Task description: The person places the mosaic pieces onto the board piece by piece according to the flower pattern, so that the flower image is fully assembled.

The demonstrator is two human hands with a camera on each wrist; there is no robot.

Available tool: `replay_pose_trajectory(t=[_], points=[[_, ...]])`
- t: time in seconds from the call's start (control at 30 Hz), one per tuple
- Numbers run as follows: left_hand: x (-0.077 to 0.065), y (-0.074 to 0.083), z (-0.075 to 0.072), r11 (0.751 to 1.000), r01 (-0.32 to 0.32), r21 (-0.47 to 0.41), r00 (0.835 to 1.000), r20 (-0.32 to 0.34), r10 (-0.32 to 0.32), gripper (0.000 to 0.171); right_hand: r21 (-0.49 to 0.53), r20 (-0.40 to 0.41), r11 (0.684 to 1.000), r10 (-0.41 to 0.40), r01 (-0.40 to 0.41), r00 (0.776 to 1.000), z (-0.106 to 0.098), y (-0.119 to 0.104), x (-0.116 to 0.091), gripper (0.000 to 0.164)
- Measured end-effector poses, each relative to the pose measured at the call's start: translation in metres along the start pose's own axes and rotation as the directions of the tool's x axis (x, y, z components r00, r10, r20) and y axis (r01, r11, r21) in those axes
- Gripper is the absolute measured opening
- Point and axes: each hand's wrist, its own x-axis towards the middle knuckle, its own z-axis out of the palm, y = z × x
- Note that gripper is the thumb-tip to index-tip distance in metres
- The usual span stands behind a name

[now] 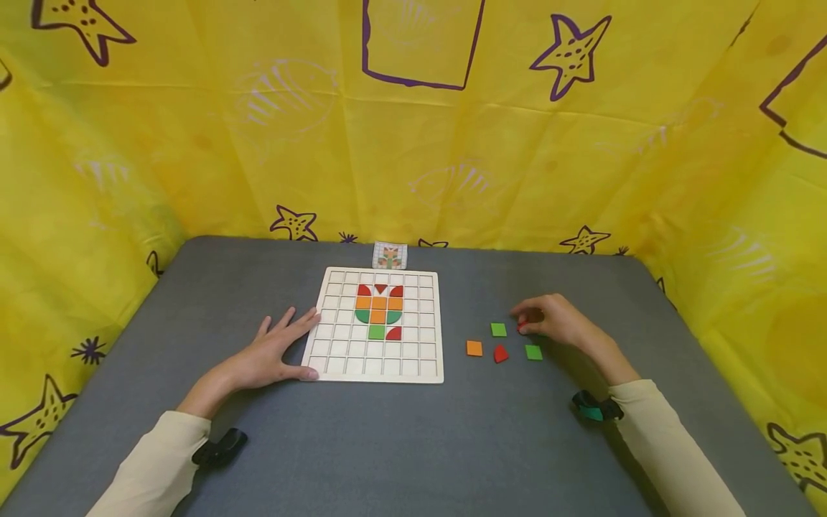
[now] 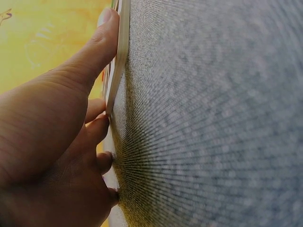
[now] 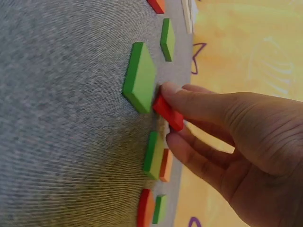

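Observation:
My left hand [image 1: 266,357] is spread at the left side of a white grid board [image 1: 349,368]. Its thumb [image 2: 102,40] lies on the board's near left corner, and a fingertip touches the left edge higher up. On the board, red, orange and green tiles form a tulip-like pattern, with a green square [image 1: 377,332] and a red quarter-round tile [image 1: 394,334] at the bottom. To the right of the board, my right hand [image 1: 561,321] pinches a small red tile [image 3: 168,112] between thumb and fingers, just above the table beside a green square tile [image 3: 140,78].
Loose on the table lie an orange square [image 1: 474,348], a red tile [image 1: 500,353] and green squares [image 1: 533,352]. A small pattern card [image 1: 390,255] stands behind the board. Yellow cloth [image 1: 413,143] surrounds the grey table [image 1: 388,445] at the back and sides.

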Motion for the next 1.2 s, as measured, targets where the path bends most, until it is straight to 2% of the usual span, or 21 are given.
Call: replay_pose_trajectory(t=[0.23,0.53,0.73,1.2], points=[[0.000,-0.001,0.001,1.000,-0.002,0.001,1.000,-0.005,0.002,0.106,-0.009,0.012,1.000,-0.002,0.002,1.000,-0.006,-0.004,0.003,0.026],[-0.001,-0.001,0.000,1.000,-0.023,0.003,1.000,-0.003,0.023,0.105,-0.073,-0.119,0.996,-0.051,0.043,0.992,-0.004,-0.008,0.009,0.025],[-0.001,-0.002,0.000,0.999,-0.032,-0.002,0.999,-0.006,0.032,0.105,-0.038,-0.171,0.997,-0.075,0.070,0.982,0.000,-0.014,0.015,0.024],[-0.002,-0.004,0.003,0.999,-0.045,-0.009,0.999,-0.024,0.045,0.104,0.021,-0.163,0.992,-0.116,0.121,0.980,0.020,-0.044,0.037,0.022]])
